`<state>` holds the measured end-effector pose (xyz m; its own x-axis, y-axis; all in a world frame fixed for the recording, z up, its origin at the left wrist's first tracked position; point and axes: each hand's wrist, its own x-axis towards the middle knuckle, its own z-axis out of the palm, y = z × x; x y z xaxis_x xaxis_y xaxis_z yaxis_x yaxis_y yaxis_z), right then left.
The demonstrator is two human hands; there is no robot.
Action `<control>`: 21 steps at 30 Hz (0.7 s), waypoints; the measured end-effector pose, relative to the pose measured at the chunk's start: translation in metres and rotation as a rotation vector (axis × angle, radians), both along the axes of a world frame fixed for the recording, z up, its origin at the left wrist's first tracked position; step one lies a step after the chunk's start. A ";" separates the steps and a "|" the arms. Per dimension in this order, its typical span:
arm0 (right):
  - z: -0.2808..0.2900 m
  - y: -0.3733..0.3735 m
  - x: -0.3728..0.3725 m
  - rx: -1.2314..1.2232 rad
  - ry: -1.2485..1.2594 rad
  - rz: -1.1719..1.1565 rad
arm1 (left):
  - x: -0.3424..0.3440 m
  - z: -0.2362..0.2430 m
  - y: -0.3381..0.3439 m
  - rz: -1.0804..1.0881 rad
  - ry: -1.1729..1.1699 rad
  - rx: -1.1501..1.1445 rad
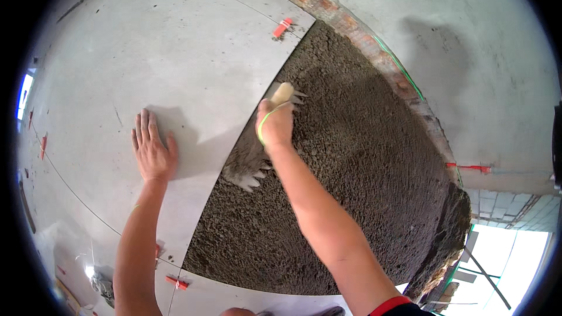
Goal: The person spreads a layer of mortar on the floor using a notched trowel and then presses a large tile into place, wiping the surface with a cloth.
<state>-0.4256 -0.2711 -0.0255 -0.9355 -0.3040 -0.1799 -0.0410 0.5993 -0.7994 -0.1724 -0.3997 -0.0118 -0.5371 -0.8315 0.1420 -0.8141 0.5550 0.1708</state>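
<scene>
My left hand (153,149) lies flat, fingers spread, on a large light grey floor tile (111,76). My right hand (275,126) is closed round a tool with a pale, rounded handle (283,93); its working end is mostly hidden by the hand. It is at the tile's right edge, over a bed of dark, crumbly mortar (357,158). Along that edge the mortar is scraped, with a pale grey, finger-shaped patch (246,178) below the hand. A thin green line crosses my right hand.
Red tile-levelling wedges (283,27) sit along the tile joints, one (177,282) near the mortar's lower left corner. A rough strip of exposed brick (351,23) borders the mortar, with a green string (404,70) along it. Grey concrete (492,82) lies beyond. An opening shows bright at lower right.
</scene>
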 end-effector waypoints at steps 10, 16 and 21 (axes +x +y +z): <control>0.057 0.030 0.123 0.043 -0.129 0.207 | 0.013 -0.003 0.007 0.079 -0.028 -0.081; 0.085 0.047 0.108 -0.055 -0.252 0.150 | 0.071 -0.003 0.032 -0.051 0.086 -0.032; 0.131 0.084 0.087 -0.135 -0.280 0.107 | 0.097 0.005 0.053 -0.090 0.074 -0.032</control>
<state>-0.3389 -0.1875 0.1050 -0.8169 -0.4361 -0.3774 0.1350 0.4915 -0.8603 -0.0758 -0.3464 -0.0070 -0.5965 -0.7748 0.2094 -0.7466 0.6314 0.2097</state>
